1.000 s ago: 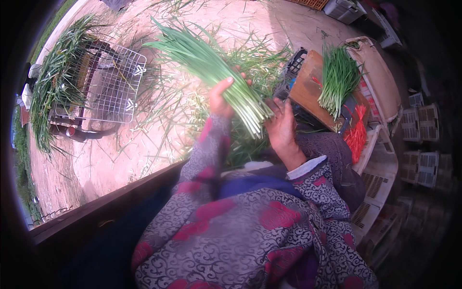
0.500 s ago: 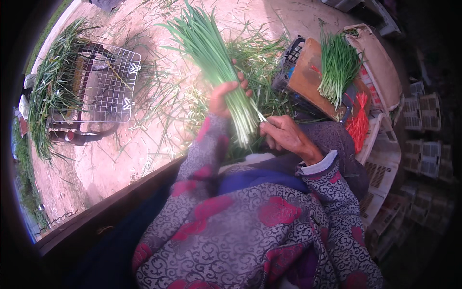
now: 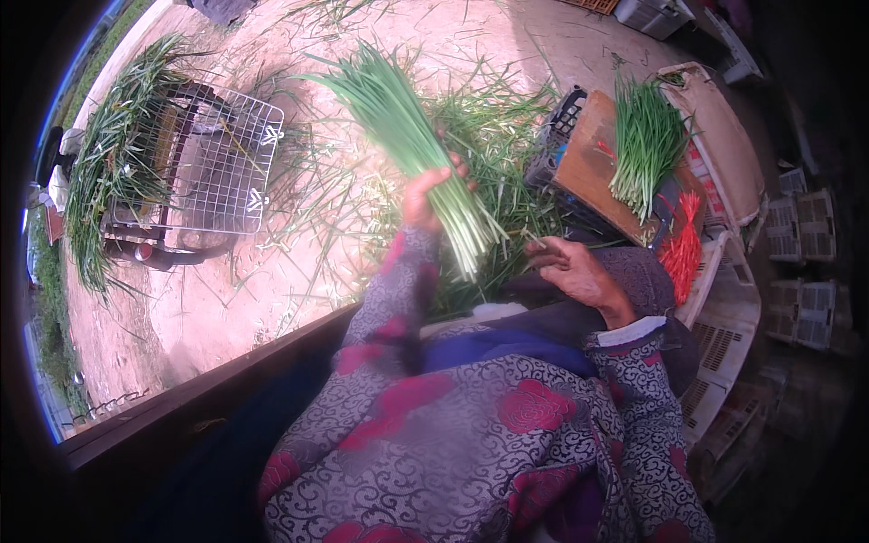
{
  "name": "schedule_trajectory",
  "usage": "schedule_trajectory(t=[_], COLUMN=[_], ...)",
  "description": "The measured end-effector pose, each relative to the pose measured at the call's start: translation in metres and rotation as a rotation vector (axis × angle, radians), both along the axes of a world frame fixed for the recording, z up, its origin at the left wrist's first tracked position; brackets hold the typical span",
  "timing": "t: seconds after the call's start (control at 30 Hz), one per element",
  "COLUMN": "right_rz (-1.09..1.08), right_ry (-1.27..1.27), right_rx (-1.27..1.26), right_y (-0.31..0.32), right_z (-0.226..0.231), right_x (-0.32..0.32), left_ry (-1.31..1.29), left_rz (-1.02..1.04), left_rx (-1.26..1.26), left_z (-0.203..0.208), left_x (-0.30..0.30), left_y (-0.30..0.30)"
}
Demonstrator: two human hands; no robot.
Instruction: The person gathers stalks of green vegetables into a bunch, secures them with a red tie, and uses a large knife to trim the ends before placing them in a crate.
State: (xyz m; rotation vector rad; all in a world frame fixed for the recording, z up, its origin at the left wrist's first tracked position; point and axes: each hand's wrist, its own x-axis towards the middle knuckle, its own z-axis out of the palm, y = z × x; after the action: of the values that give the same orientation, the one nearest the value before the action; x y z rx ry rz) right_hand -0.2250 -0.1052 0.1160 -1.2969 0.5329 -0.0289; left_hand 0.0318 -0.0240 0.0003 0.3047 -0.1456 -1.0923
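Green stalks (image 3: 407, 145), left fingers (image 3: 461, 167) curled round

The bundle of green stalks (image 3: 385, 104) has smooth leaf blades with a soft sheen, paler and slicker toward the white ends. The wire rack (image 3: 268, 136) looks like bare, bright metal. The brown board (image 3: 584, 149) looks like wood, flat and matt, with the black crate (image 3: 570, 107) beneath it in moulded plastic. The red strips (image 3: 681, 244) are thin, shiny plastic. The pale crate (image 3: 738, 282) is perforated plastic, dull-surfaced. The patterned jacket (image 3: 425, 452) is matt woven cloth, the white cuff (image 3: 631, 332) plain soft fabric. The ground (image 3: 190, 317) looks rough and dusty.
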Motion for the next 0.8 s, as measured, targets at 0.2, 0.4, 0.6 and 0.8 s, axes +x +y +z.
schedule_trajectory(t=[0.2,0.4,0.6,0.8], right_rz=[-0.277,-0.999,-0.875,-0.666], right_ry=[0.219,-0.035,-0.119,-0.032], right_rx=[-0.229,0.727,0.499,0.072], right_y=[0.002,0.005,0.005,0.006], right_z=[-0.047,-0.116,-0.118,-0.057], right_x=[-0.001,0.020,0.038,-0.019], left_ry=[-0.070,-0.178,-0.148,-0.243], left_rz=[-0.001,0.066,-0.072,-0.088], left_rx=[0.202,0.255,0.297,0.410], left_z=[-0.006,0.027,0.023,0.016], left_x=[-0.011,-0.040,-0.071,-0.070], left_y=[-0.015,-0.040,-0.047,-0.064])
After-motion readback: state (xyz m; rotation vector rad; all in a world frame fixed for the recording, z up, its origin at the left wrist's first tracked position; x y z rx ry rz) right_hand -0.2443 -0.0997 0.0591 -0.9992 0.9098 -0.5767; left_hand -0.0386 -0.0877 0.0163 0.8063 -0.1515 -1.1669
